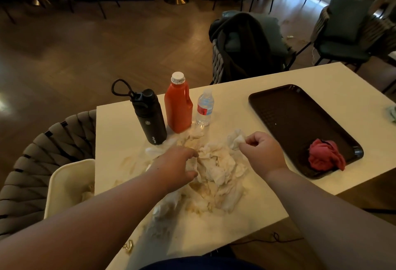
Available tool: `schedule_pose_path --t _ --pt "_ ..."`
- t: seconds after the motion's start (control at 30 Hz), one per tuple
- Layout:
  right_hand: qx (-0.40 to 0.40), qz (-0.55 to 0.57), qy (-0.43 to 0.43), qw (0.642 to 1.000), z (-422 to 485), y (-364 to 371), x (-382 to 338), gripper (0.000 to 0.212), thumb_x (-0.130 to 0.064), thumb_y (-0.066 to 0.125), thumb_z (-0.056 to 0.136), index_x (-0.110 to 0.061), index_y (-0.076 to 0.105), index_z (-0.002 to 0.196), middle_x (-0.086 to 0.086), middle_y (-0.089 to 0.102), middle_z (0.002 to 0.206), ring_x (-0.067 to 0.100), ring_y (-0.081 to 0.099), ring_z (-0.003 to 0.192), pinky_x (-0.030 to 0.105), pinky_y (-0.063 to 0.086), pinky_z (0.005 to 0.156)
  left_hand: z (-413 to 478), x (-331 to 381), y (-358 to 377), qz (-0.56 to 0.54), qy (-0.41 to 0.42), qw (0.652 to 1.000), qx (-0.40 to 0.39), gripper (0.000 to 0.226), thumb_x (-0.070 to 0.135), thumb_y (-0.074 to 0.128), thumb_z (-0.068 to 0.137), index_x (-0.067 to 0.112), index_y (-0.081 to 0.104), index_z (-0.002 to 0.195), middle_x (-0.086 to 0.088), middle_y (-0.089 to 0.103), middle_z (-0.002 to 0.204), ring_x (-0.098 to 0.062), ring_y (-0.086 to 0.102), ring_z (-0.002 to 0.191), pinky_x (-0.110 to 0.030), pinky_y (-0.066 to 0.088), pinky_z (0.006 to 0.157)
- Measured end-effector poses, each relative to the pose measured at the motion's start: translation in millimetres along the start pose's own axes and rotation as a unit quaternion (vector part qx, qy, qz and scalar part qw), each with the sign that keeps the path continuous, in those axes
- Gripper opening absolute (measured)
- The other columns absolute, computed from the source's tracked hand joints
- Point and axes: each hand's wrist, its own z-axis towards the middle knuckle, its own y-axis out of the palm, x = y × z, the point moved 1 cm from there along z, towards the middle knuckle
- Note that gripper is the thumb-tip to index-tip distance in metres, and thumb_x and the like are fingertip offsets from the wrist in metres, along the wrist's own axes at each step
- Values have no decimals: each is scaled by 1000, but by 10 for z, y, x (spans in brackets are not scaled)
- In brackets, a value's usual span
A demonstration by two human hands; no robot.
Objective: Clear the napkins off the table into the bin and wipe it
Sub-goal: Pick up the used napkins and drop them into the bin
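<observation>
My left hand (pixel 176 165) clutches the napkins (pixel 216 175) piled mid-table (pixel 235 98), right hand (pixel 260 151) pinches one napkin's corner, bin (pixel 64 186) at table's left edge, black btl (pixel 150 117) w/ unreadable label behind.

Café dining room: serving tray (pixel 278 106), woven chairs (pixel 32 162) (many tables).

Napkins (pixel 216 169) between bin (pixel 64 184) left, tray (pixel 278 115) right.

Crumpled paper napkins (pixel 216 169), matt table (pixel 267 201)
</observation>
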Motion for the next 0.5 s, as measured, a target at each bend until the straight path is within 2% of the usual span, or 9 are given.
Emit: schedule_pose_path --t 0.17,0.27,0.33,0.43,0.5 --pt "0 2 14 1000 -72 -142 139 12 -20 74 81 -15 66 73 2 64 72 14 56 66 28 46 58 94 283 156 67 58 995 -49 69 49 76 85 43 46 147 10 47 148 -15 46 133 -31 48 105" --pt "4 2 19 1000 -96 -222 235 12 -19 74 82 -16 66 73 1 64 71 14 56 65 26 44 56 166 400 262 115 80 988 -71 84 62 74 80 44 36 153 7 41 151 -19 41 137 -36 46 107" --pt "9 -1 20 1000 -108 -278 280 11 -18 73 82 -16 66 73 1 64 71 14 56 65 25 43 56 206 455 334 137 84 984 -75 89 72 71 76 42 37 153 7 41 150 -20 41 136 -39 45 108" --pt "7 -4 23 1000 -121 -348 339 10 -18 73 82 -17 66 75 2 64 71 15 57 64 26 44 56 245 525 356 158 94 980 -78 87 78 66 76 41 39 150 6 43 148 -22 41 136 -41 41 111" --pt "9 -5 28 1000 -123 -389 379 9 -18 74 83 -16 67 77 3 64 72 16 57 65 27 45 56 239 612 356 191 148 968 -66 78 71 65 80 39 44 148 6 46 144 -22 42 134 -42 38 113"
